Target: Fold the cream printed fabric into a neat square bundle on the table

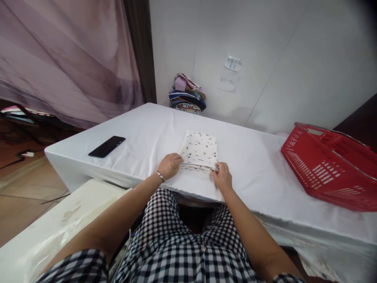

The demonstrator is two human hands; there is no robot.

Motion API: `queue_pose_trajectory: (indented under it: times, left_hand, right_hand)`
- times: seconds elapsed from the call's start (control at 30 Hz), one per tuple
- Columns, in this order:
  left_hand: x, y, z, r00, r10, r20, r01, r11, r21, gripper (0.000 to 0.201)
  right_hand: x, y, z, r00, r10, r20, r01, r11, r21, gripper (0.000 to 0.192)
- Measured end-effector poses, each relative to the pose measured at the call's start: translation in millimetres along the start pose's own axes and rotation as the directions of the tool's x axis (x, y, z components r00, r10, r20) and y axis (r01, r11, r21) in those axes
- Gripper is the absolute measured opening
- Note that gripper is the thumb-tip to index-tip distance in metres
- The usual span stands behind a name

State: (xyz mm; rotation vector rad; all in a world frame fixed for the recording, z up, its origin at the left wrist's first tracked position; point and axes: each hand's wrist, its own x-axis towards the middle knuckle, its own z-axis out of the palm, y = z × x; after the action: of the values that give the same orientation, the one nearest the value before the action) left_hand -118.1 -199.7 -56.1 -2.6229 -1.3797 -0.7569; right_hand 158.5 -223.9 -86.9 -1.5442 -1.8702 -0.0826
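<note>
A folded white cloth with small dark prints (200,150) lies flat on the white-covered table (147,133), near its front edge. My left hand (170,165), with a bracelet on the wrist, pinches the cloth's near left corner. My right hand (222,177) grips the near right corner. Both hands rest on the table at the cloth's front edge.
A black phone (107,146) lies at the table's left. A red plastic basket (330,165) stands tilted at the right. A stack of folded coloured fabrics (187,94) sits at the back against the wall. A purple curtain (67,59) hangs at the left.
</note>
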Motion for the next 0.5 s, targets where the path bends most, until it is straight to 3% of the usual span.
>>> queue_pose_trajectory:
  times: [0.13,0.33,0.5]
  left_hand:
    - [5.2,13.6,2.4,0.998,0.051,-0.026,-0.051,0.999,0.004,0.040]
    - [13.3,15.1,26.8,0.998,0.009,0.063,-0.008,1.000,-0.020,0.035]
    - [12.4,8.8,32.5,0.994,-0.023,0.110,0.022,1.000,0.003,0.034]
  right_hand:
    - [-0.2,-0.1,-2.2,0.996,-0.088,-0.006,0.088,0.996,0.018,0.032]
    - [1.2,4.9,0.1,0.999,0.042,-0.002,-0.041,0.993,0.113,0.031]
    - [0.5,5.8,0.6,0.998,0.050,0.030,-0.052,0.996,0.075,0.028]
